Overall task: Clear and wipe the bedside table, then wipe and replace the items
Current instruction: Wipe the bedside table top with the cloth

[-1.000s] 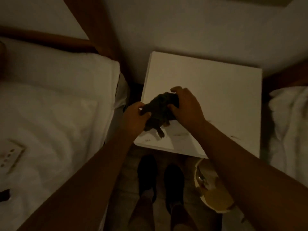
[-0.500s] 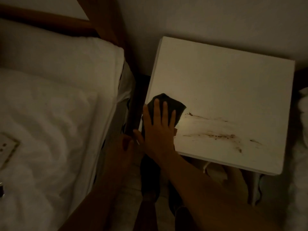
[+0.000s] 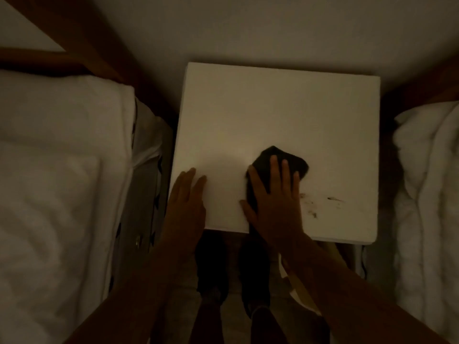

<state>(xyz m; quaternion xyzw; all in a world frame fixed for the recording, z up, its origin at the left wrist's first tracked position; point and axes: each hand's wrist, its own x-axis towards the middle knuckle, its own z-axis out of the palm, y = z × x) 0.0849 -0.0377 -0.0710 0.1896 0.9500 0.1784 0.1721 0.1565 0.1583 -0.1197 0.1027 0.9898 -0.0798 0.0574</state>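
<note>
The square white counter (image 3: 278, 115) stands between two white-sheeted beds, one at nine o'clock (image 3: 62, 170) and one at three o'clock (image 3: 429, 175). The right hand (image 3: 274, 204) lies flat on a dark crumpled cloth (image 3: 285, 162) near the counter's six o'clock edge, fingers (image 3: 274, 170) spread wide and pressing it down rather than gripping. The left hand (image 3: 185, 207) rests flat at the seven o'clock corner, fingers together, holding nothing. Brown smudges (image 3: 320, 203) mark the surface just beside the cloth, toward four o'clock.
</note>
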